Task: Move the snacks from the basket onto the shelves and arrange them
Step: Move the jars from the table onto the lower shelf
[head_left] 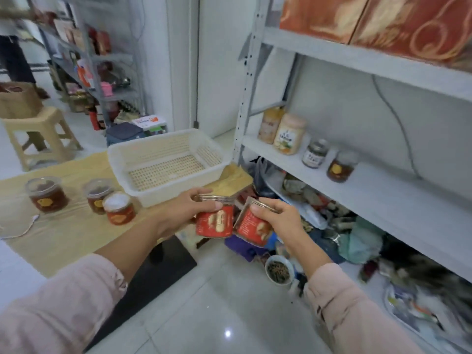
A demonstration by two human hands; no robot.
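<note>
My left hand [190,209] grips an upright red-labelled snack jar [215,223] by its top. My right hand [278,215] holds a second red-labelled jar [252,226], tilted, touching the first. Both hang over the floor between the table and the grey shelf [383,192]. The white plastic basket [143,155] stands empty on the table behind my hands. Three more jars wait on the tablecloth at the left: a dark one [47,194], another dark one [98,194] and a red one [118,208]. On the shelf stand two tall pale jars [290,134], a small dark jar [315,154] and a brown jar [342,166].
Red boxes [383,21] fill the upper shelf. Clutter, bags and a bowl [279,269] crowd the floor under the shelf. A beige stool [38,134] with a paper bag and a second stocked rack [97,72] stand at the back left. A person stands at the far left.
</note>
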